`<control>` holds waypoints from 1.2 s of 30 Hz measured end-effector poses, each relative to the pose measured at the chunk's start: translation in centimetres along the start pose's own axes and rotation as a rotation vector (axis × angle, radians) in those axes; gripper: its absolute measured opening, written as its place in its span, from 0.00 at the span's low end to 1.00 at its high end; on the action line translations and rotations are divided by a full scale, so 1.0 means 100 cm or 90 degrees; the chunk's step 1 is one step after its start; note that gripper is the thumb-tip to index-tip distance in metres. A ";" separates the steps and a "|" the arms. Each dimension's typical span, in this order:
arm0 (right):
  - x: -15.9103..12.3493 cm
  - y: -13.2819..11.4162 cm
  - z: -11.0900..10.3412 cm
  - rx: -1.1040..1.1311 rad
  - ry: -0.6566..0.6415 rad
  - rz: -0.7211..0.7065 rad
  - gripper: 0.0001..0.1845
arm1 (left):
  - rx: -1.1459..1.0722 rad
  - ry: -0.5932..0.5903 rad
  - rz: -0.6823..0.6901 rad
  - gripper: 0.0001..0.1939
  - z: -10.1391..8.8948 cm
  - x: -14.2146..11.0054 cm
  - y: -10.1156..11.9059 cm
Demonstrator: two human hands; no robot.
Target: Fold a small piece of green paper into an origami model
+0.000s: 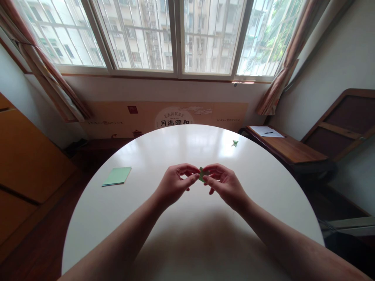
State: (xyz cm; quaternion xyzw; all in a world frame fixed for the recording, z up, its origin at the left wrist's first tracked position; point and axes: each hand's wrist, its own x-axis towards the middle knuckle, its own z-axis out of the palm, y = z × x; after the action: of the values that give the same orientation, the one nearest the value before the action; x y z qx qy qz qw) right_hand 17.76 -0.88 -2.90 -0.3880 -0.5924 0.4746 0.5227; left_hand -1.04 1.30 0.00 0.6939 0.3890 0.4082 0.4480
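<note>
"Starting at the left, what lies on the round, glossy white worktop [102, 230]?"

"A thin stack of square, pale green paper sheets [117, 175], flat and well apart from the bare left hand [176, 181]."

"And how does that hand stand?"

"Nearly closed: thumb and forefinger pinch the left edge of a small, dark green folded paper piece [202, 175], the other fingers loosely curled."

"Where exactly is the piece?"

"Between the two hands, held up over the middle of the worktop. Its finer folds are too small to tell."

"Next along?"

"The bare right hand [224, 180], thumb and forefinger closed on the piece's right side. Beyond it, near the far edge, lies a small, green, pointed paper figure [234, 143]."

"Farthest right?"

"A brown wooden stand [295, 149] beside the worktop, bearing a white paper sheet [259, 129] with a slim dark pen [268, 133] on it."
</note>
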 end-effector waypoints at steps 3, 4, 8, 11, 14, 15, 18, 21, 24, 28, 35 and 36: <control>0.000 -0.001 0.000 -0.009 0.002 0.001 0.14 | 0.005 0.002 0.010 0.10 0.001 -0.001 0.001; 0.000 -0.001 0.000 -0.009 0.001 0.001 0.14 | 0.009 0.004 0.013 0.10 0.001 -0.001 0.001; 0.001 -0.001 0.000 0.001 0.001 0.004 0.13 | 0.037 0.009 0.021 0.09 0.002 -0.003 0.000; 0.002 0.000 0.000 0.012 0.009 0.000 0.11 | 0.053 0.005 0.042 0.09 0.002 -0.004 0.000; 0.001 0.000 0.000 0.009 0.007 -0.003 0.12 | 0.063 0.000 0.076 0.08 0.002 -0.005 0.001; 0.001 0.000 0.000 0.004 0.005 -0.003 0.12 | 0.069 -0.002 0.085 0.08 0.002 -0.006 0.001; 0.001 0.000 0.001 -0.012 0.007 -0.003 0.13 | 0.090 0.001 0.101 0.07 0.004 -0.006 0.002; 0.001 0.000 0.001 -0.023 0.016 0.007 0.12 | 0.107 0.009 0.106 0.06 0.006 -0.006 0.002; 0.002 0.000 0.001 -0.027 0.024 0.011 0.11 | 0.107 0.010 0.107 0.05 0.007 -0.007 0.000; 0.002 0.000 0.001 -0.032 0.025 0.013 0.10 | 0.107 0.025 0.106 0.04 0.007 -0.007 -0.001; 0.003 0.000 0.000 -0.034 0.023 -0.003 0.12 | 0.094 0.023 0.102 0.07 0.008 -0.007 -0.001; 0.003 0.000 0.000 -0.035 0.022 -0.004 0.13 | 0.094 0.022 0.104 0.08 0.008 -0.007 -0.001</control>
State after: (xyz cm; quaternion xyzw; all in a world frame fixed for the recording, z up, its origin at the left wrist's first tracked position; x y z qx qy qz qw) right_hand 17.71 -0.60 -2.86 -0.4084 -0.5976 0.4495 0.5234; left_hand -0.64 0.45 -0.50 0.7472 0.3675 0.4258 0.3541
